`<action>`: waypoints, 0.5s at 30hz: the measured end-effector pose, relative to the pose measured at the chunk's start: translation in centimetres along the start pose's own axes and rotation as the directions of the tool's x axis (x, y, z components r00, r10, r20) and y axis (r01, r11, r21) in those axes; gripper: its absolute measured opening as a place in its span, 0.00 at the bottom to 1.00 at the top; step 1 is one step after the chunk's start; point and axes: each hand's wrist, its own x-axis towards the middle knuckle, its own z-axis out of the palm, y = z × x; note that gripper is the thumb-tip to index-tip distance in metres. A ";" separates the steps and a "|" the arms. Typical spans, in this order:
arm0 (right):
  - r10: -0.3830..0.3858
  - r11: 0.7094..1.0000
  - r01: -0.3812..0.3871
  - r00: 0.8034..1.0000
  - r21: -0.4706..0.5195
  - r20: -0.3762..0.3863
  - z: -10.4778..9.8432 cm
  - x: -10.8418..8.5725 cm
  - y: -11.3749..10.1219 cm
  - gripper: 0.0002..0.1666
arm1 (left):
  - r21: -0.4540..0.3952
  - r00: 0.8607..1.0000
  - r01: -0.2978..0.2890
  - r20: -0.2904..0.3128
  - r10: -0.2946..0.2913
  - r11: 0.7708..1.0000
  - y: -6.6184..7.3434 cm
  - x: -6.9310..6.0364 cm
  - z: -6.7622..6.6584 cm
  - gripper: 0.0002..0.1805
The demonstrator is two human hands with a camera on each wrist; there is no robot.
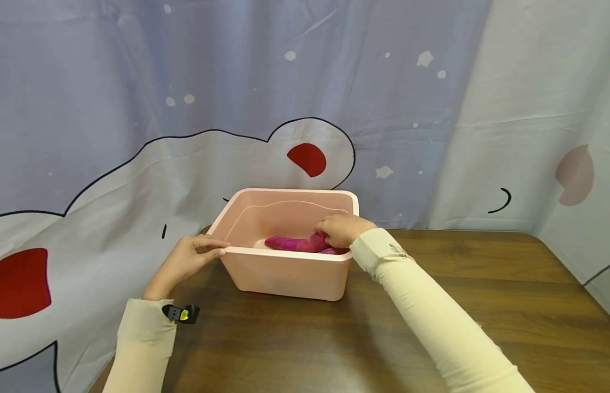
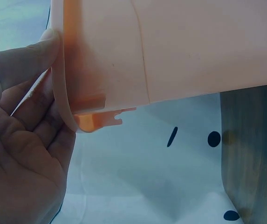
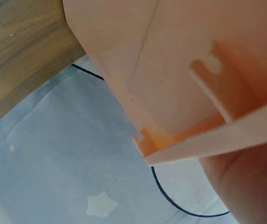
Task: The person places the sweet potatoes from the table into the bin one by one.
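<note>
A pale pink plastic tub (image 1: 287, 273) stands on the wooden table, its open top facing up. My left hand (image 1: 189, 259) pinches the rim at the tub's near left corner; in the left wrist view the thumb (image 2: 42, 49) presses one side of the rim, fingers on the other. My right hand (image 1: 341, 229) reaches over the right wall into the tub. Its curled fingers grip the end of a long, tapered magenta thing (image 1: 290, 243), kind unclear. Another magenta piece (image 1: 335, 251) lies beside it, partly hidden by the front rim. The right wrist view shows mostly the tub's outer wall (image 3: 124, 51).
The brown wooden table (image 1: 481, 284) extends to the right and in front of the tub. A printed curtain (image 1: 211, 82) hangs close behind the tub and along the left side. A black strap with a yellow mark (image 1: 183, 314) is at the left cuff.
</note>
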 end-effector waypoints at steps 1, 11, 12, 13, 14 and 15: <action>-0.006 1.000 0.006 1.000 -0.001 -0.011 0.0 0.0 0.0 0.20 | -0.001 1.000 -0.004 0.000 0.004 1.000 -0.1 0.0 0.0 0.11; 0.025 0.999 -0.025 1.000 0.036 -0.002 -0.3 0.1 0.0 0.19 | 0.011 1.000 -0.024 -0.005 0.024 1.000 -0.4 0.0 0.0 0.11; 0.022 0.999 -0.022 1.000 0.038 -0.003 -0.3 0.1 0.0 0.20 | 0.012 1.000 -0.026 -0.005 0.026 1.000 -0.4 0.1 0.0 0.10; 0.019 0.999 -0.019 1.000 0.040 -0.006 -0.3 0.1 0.1 0.19 | 0.014 1.000 -0.026 -0.005 0.026 1.000 -0.4 0.1 0.0 0.10; 0.014 0.999 -0.013 1.000 0.040 -0.009 -0.3 0.1 0.1 0.19 | 0.013 1.000 -0.025 -0.005 0.025 1.000 -0.4 0.1 0.0 0.10; 0.009 0.999 -0.009 1.000 0.042 -0.011 -0.4 0.2 0.1 0.19 | 0.010 1.000 -0.022 -0.004 0.022 1.000 -0.4 0.1 0.0 0.10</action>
